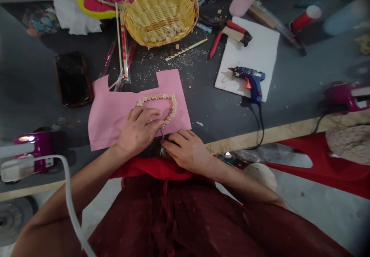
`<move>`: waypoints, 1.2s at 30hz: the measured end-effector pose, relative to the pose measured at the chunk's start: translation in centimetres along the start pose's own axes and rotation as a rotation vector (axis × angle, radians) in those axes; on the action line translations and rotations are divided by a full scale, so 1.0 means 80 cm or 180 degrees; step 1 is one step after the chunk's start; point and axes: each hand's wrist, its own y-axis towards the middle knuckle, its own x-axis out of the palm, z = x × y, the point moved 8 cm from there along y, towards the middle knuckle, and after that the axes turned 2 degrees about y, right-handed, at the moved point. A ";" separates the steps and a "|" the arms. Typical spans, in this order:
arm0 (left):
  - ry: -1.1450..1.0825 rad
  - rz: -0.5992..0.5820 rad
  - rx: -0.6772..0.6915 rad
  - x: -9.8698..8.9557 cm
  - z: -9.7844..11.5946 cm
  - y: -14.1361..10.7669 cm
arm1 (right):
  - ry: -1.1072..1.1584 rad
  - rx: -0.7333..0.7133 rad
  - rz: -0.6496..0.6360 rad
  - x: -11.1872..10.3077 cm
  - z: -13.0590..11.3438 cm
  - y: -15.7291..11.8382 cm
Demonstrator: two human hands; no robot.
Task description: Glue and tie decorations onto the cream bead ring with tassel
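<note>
A loop of small cream beads or flowers [173, 104] lies on a pink paper sheet [106, 112]. Over the loop's lower left side is my left hand [141, 127], fingers bent and closed against the loop; what they pinch is hidden. A thin cord [162, 131] runs down from the bottom of the loop towards a pale tassel-like end near the table's front edge. My right hand [187, 149] is at that end, its fingers curled round it, just below the paper.
Behind are a yellow wicker basket [158, 14], a pencil [185, 50] and sticks [124, 48]. A phone [73, 79] lies left. At right, a blue glue gun [250, 81] rests on a white board [260, 48], its cable hanging over the front edge. Purple devices [43, 149] stand at both sides.
</note>
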 end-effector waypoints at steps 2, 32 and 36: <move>-0.0016 0.0018 -0.0016 0.000 -0.001 0.000 | -0.0026 -0.0010 0.0000 0.001 -0.002 -0.001; -0.0241 -0.0215 -0.0341 -0.015 -0.007 0.013 | -0.0687 0.1434 0.1085 -0.119 0.143 -0.074; -0.0241 -0.0367 -0.0292 -0.011 -0.005 0.015 | -0.1201 0.1966 0.1395 -0.150 0.189 -0.098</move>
